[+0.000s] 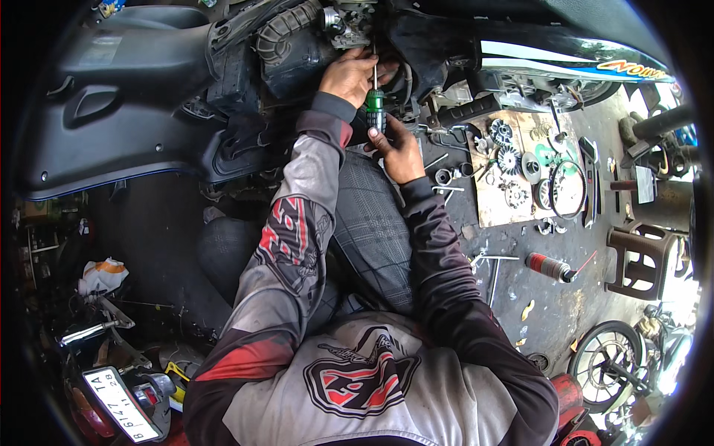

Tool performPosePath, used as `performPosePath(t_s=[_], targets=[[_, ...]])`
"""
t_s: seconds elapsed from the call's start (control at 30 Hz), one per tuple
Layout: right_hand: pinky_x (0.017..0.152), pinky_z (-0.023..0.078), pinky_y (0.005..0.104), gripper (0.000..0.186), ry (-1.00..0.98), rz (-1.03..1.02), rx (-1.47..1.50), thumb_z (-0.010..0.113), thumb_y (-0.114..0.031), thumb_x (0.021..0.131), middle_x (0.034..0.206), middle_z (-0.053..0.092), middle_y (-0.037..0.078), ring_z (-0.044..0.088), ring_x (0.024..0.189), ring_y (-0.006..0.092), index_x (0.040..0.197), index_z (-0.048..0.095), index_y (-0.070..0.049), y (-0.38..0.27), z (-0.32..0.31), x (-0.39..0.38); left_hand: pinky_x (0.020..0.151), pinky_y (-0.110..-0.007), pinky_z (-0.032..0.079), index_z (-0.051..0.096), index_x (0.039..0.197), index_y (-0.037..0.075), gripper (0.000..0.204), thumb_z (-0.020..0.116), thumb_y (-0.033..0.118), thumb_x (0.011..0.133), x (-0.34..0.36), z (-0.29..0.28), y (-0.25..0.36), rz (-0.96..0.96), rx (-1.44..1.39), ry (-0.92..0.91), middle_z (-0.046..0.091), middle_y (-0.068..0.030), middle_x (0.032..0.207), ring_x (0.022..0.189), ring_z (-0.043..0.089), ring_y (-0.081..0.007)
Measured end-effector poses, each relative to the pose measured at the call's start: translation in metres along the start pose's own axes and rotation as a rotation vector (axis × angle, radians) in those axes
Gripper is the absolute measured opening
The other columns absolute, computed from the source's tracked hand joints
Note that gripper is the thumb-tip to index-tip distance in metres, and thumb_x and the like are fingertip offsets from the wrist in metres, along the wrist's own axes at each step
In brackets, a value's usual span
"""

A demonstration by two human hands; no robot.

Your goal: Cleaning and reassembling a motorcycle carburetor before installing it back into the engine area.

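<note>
A screwdriver point(376, 111) with a green and black handle stands nearly upright in the picture, its thin shaft pointing into the open engine area of a motor scooter. My right hand point(399, 152) is closed round the lower end of the handle. Higher up, my left hand point(349, 76) has its fingers bent closely about the shaft; part of them is hidden behind it. The screwdriver's tip is lost among dark parts below a metal carburetor-like unit point(349, 26). A ribbed black intake hose point(286, 31) and a black box point(297, 73) sit left of my left hand.
Right of me, a board point(487, 212) bears pulley discs, gears and a black drive belt point(569, 189). On the floor lie sockets, a T-handle wrench point(494, 275) and a red spray can point(549, 266). A brown stool point(643, 256) and a wheel point(608, 364) stand farther right.
</note>
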State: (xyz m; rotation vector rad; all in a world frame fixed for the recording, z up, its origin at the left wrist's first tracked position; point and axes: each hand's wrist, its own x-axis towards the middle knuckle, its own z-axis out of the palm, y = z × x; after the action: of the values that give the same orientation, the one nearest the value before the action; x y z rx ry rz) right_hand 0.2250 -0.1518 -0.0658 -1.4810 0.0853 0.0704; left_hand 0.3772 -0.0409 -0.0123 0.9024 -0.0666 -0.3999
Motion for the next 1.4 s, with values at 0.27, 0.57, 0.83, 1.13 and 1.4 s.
performPosePath(t_s=[0.27,0.57,0.83,1.13,1.4], targets=[[0.059,0.044,0.0256,0.06,0.167,-0.05,0.02,0.069,-0.027,0.098,0.081,0.064,0.005,0.056,0.065,0.0096,0.143,0.048,0.006,-0.007,-0.002,-0.013,0.093,-0.044,0.051,0.059,0.125,0.006,0.026,0.058,0.006,0.099,-0.015,0.015,0.015,-0.179,0.094,0.138,0.068,-0.009,0.115,0.109,0.066,-0.029],[0.068,0.049,0.0284,0.055,0.16,-0.076,-0.086,0.068,-0.026,0.098,0.093,0.068,0.009,0.062,0.076,0.0132,0.141,0.051,0.004,-0.005,-0.007,-0.008,0.105,-0.038,0.041,0.06,0.119,-0.004,0.024,0.054,0.004,0.097,0.004,0.026,-0.005,0.136,-0.157,0.418,0.067,-0.0127,0.117,0.114,0.062,-0.0264],[0.097,0.051,0.0383,0.058,0.251,-0.174,-0.27,0.069,-0.032,0.096,0.127,0.065,0.026,0.065,0.118,0.0328,0.145,0.049,-0.007,0.016,-0.005,0.006,0.07,-0.04,0.051,0.072,0.085,0.0,0.016,0.061,0.012,0.088,-0.01,0.023,-0.009,0.697,1.289,0.302,0.07,-0.0196,0.081,0.075,0.067,-0.0333],[0.076,0.053,0.0276,0.054,0.197,-0.167,-0.084,0.067,-0.023,0.098,0.11,0.071,0.015,0.065,0.084,0.0139,0.146,0.049,-0.004,0.015,0.0,0.0,0.086,-0.039,0.054,0.073,0.105,-0.002,0.028,0.059,-0.005,0.081,-0.014,0.018,-0.024,0.845,1.322,0.321,0.071,-0.0256,0.097,0.096,0.069,-0.041],[0.063,0.049,0.0256,0.053,0.184,-0.133,-0.124,0.065,-0.021,0.099,0.09,0.069,0.007,0.058,0.068,0.0089,0.148,0.048,-0.006,-0.001,-0.003,-0.006,0.078,-0.04,0.053,0.072,0.104,-0.003,0.025,0.059,-0.004,0.083,-0.014,0.015,-0.026,0.773,1.236,0.282,0.07,-0.0256,0.094,0.088,0.068,-0.0402]])
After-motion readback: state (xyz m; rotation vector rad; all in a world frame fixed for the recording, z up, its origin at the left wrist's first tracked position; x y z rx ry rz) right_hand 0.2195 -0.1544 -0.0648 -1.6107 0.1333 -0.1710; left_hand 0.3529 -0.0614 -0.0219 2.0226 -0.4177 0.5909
